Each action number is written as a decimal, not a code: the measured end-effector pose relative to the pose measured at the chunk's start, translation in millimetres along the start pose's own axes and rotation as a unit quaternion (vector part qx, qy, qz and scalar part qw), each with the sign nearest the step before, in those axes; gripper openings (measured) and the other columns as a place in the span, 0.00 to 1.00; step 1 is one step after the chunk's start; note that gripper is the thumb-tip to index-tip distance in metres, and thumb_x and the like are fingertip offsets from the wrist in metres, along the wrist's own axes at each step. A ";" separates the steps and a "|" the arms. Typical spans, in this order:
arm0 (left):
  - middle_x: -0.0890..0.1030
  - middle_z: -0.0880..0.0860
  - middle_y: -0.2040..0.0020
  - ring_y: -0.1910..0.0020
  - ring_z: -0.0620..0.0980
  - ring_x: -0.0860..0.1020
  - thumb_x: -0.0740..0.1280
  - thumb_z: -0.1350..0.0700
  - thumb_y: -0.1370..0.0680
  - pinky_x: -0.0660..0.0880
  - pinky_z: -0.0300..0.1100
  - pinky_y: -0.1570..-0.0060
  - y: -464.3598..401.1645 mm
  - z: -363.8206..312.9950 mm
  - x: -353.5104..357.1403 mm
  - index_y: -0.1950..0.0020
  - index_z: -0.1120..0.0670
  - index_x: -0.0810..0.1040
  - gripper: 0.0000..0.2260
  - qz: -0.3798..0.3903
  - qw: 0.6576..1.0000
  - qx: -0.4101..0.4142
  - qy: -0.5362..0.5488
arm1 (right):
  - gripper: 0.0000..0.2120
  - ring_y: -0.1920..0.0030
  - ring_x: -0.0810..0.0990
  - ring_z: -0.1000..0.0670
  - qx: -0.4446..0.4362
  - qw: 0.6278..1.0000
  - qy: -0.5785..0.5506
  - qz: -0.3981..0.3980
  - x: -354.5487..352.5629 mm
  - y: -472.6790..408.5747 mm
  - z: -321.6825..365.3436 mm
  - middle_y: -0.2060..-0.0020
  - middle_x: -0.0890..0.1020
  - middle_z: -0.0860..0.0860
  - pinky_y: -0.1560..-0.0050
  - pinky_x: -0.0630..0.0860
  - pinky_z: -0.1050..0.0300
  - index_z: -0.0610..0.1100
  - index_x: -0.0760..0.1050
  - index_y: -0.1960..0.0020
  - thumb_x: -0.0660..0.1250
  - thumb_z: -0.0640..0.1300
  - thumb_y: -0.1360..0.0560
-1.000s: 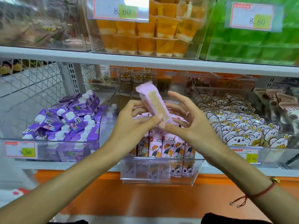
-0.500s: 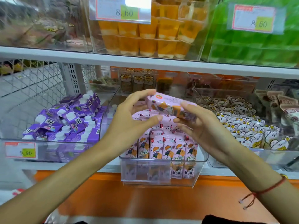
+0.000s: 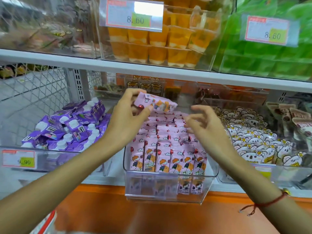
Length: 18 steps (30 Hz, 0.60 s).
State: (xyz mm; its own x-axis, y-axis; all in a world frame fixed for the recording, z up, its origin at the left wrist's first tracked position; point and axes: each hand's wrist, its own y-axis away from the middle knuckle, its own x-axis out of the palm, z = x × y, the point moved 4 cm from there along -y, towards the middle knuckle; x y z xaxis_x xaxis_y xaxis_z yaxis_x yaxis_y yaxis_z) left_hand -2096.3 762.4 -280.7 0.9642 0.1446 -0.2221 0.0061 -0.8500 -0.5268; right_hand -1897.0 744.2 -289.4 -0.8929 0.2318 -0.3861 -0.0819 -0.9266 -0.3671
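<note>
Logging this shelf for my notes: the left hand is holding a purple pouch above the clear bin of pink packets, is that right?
Not quite. In the head view the left hand holds a pink packet, not a purple pouch, above the clear bin of pink packets. The purple pouches lie further left.

A white shelf board (image 3: 152, 71) is run across the whole view. Above it, clear bins are stocked with orange jelly cups (image 3: 160, 48) and green packs (image 3: 270, 61), and a bright glare is thrown back from a price tag (image 3: 131, 19). Below it, at the left, a wire mesh panel (image 3: 33, 92) and a slotted upright (image 3: 76, 85) are seen, with purple pouches (image 3: 67, 129) heaped beneath. Well below it, an orange base panel (image 3: 118, 217) is fitted.
</note>
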 end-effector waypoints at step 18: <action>0.77 0.55 0.36 0.44 0.53 0.78 0.67 0.58 0.22 0.75 0.51 0.41 -73.3 30.7 44.5 0.29 0.52 0.68 0.21 0.247 0.942 0.031 -0.225 | 0.18 0.56 0.72 0.47 -0.067 0.903 0.352 0.238 48.3 -44.1 -33.3 0.63 0.73 0.53 0.56 0.68 0.55 0.47 0.68 0.30 0.55 0.46 0.19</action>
State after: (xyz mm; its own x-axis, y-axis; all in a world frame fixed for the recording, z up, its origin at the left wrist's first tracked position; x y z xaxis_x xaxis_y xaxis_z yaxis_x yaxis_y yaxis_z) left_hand -2062.1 846.8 -277.2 0.6350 -0.0497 -0.7709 -0.4432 -0.8408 -0.3108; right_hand -1921.8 806.0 -320.0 -0.3058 -0.0097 -0.9520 0.3331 -0.9378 -0.0974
